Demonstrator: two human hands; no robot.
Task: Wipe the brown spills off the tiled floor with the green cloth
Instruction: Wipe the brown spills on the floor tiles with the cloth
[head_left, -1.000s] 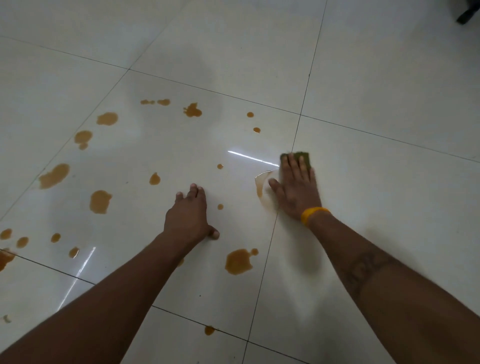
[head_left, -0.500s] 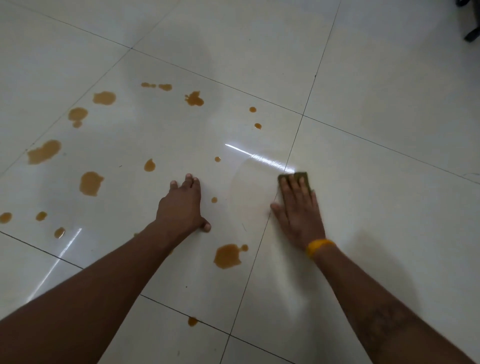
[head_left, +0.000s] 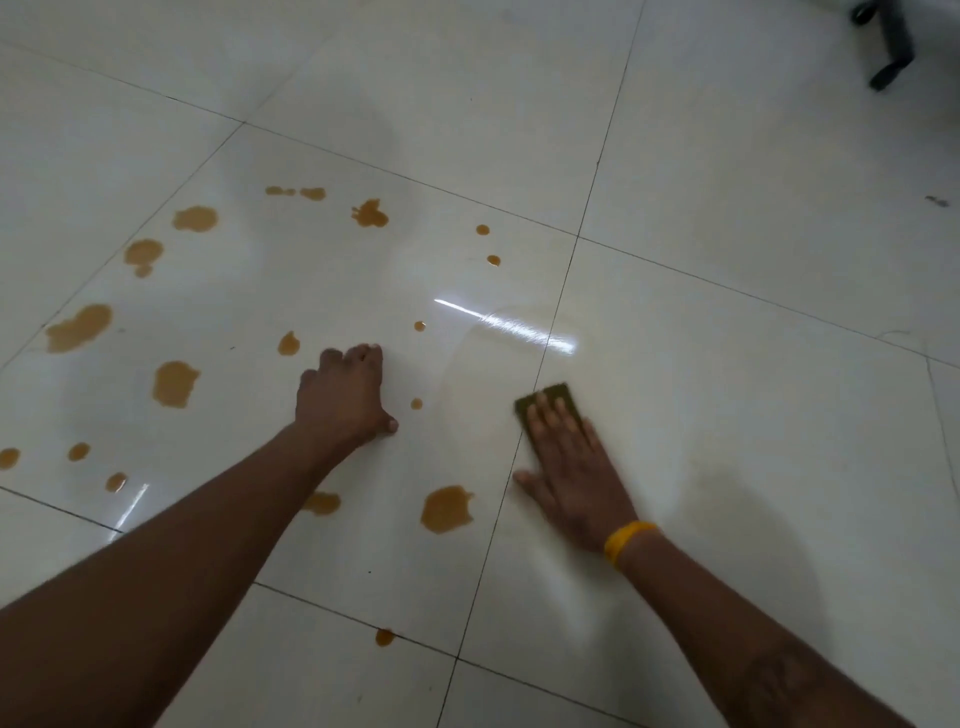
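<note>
My right hand (head_left: 574, 473) lies flat on a small green cloth (head_left: 551, 396), pressing it to the white tiled floor (head_left: 727, 415) on a grout line; only the cloth's far edge shows past my fingers. A pale wet smear (head_left: 498, 364) curves around it. My left hand (head_left: 345, 397) rests on the floor to the left, fingers bent, holding nothing. Several brown spills dot the tile: a large one (head_left: 447, 509) just left of my right hand, a small drop (head_left: 416, 404) between my hands, and others (head_left: 174, 383) further left.
A dark chair base with a caster (head_left: 891, 47) stands at the far right corner. A small dark speck (head_left: 936, 201) lies on the right tile. One brown drop (head_left: 384, 636) sits on the near grout line. A yellow band (head_left: 626, 540) circles my right wrist.
My right hand has slid the cloth toward me along the grout line. The brown puddle beside it a second ago is now a pale smear. My left hand stays planted.
</note>
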